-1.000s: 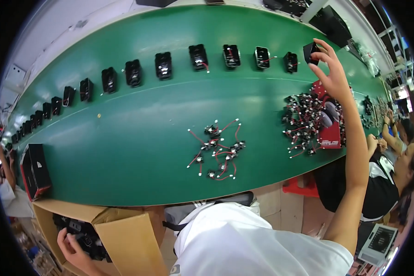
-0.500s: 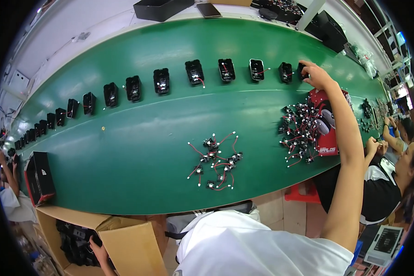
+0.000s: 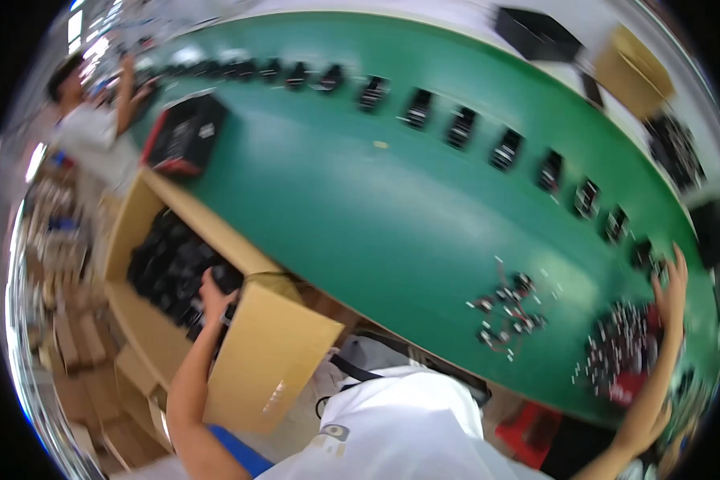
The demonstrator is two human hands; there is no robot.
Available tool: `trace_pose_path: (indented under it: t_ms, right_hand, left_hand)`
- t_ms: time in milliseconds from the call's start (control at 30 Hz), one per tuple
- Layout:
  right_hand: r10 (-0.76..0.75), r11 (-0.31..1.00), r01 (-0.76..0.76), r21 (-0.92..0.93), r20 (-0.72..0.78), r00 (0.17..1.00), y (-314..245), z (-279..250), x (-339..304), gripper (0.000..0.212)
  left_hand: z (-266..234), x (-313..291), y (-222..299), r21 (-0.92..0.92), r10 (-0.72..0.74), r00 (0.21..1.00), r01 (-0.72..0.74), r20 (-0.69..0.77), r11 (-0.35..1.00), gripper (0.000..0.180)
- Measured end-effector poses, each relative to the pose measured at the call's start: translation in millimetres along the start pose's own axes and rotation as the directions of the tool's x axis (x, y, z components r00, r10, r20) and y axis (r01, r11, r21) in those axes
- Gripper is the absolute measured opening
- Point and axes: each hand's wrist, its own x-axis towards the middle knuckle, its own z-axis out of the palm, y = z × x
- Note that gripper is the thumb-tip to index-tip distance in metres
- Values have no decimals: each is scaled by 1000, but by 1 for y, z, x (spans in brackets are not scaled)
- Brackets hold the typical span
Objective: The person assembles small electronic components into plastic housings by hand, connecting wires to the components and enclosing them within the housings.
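Observation:
My left hand (image 3: 216, 298) reaches into a cardboard carton (image 3: 252, 356) on the left, its fingers closed on a black plastic housing (image 3: 229, 280). More black housings (image 3: 164, 268) fill the carton. My right hand (image 3: 670, 292) is stretched to the right end of a row of black housings (image 3: 506, 150) on the green table (image 3: 360, 200). Its fingers and thumb are apart beside the last housing (image 3: 643, 253); blur hides any contact. Below that hand lies a heap of small black parts with red wires and white connectors (image 3: 620, 344). A smaller group of such wired parts (image 3: 510, 310) lies nearer the middle.
A black and red box (image 3: 188, 134) stands at the table's left edge, with another person (image 3: 92, 120) beyond it. A black tray (image 3: 538, 34) and an open cardboard box (image 3: 634, 72) are behind the table. A red stool (image 3: 528, 432) is below the table's edge.
The view has turned left, bringing the carton and my left forearm further into sight. My left hand stays in the carton. My right hand remains at the row's end, its fingers now more spread.

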Motion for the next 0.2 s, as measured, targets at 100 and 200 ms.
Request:
trace_pose_path:
  t_ms: [100, 200]
  right_hand:
    - [27, 956, -22, 294, -12, 1000, -74, -19, -6, 32]
    - [-176, 945, 169, 279, 0, 984, -126, -8, -9, 44]
  left_hand:
    - [-14, -4, 23, -28, -158, 985, 160, 63, 987, 105]
    - [-30, -12, 38, -81, -260, 961, 267, 91, 960, 103]
